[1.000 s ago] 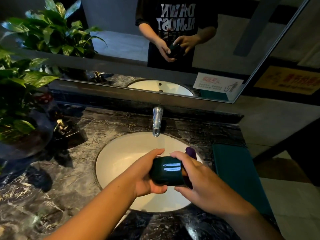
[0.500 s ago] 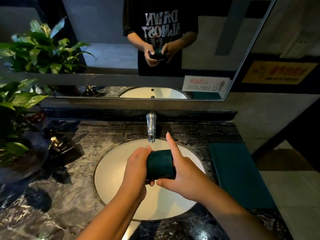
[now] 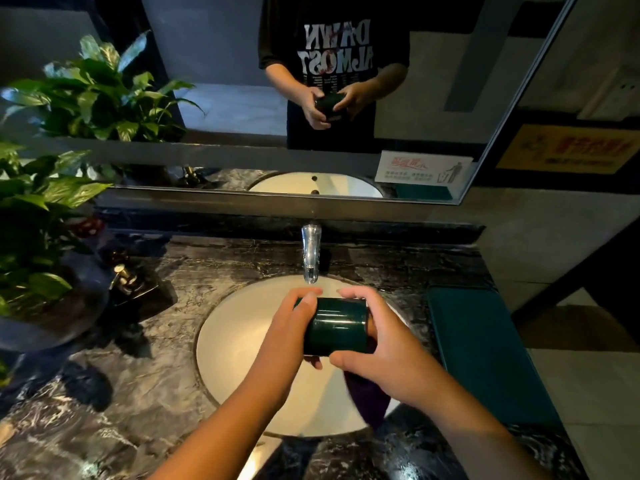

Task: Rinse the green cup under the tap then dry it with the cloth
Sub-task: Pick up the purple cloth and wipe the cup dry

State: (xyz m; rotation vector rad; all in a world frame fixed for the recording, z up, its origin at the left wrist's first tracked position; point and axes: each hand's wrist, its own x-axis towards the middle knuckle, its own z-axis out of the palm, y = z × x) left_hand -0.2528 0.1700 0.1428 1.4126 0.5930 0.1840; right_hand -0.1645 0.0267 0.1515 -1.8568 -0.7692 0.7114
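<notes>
The dark green cup (image 3: 335,326) lies on its side over the white sink basin (image 3: 242,344), just in front of and below the chrome tap (image 3: 311,254). My left hand (image 3: 289,336) grips its left end and my right hand (image 3: 384,344) wraps its right end. A purple cloth (image 3: 370,398) hangs beneath my right hand, pinched between the palm and the cup. No water stream shows from the tap.
A dark marble counter (image 3: 138,393) surrounds the basin. A potted plant (image 3: 38,216) and a soap pump (image 3: 123,275) stand at the left. A dark green mat (image 3: 485,351) lies at the right. A mirror (image 3: 221,98) hangs behind the tap.
Both hands with the cup moved forward to just under the tap. The right fingers, raised half a second ago, now curl around the cup, and the purple cloth shows below the right hand.
</notes>
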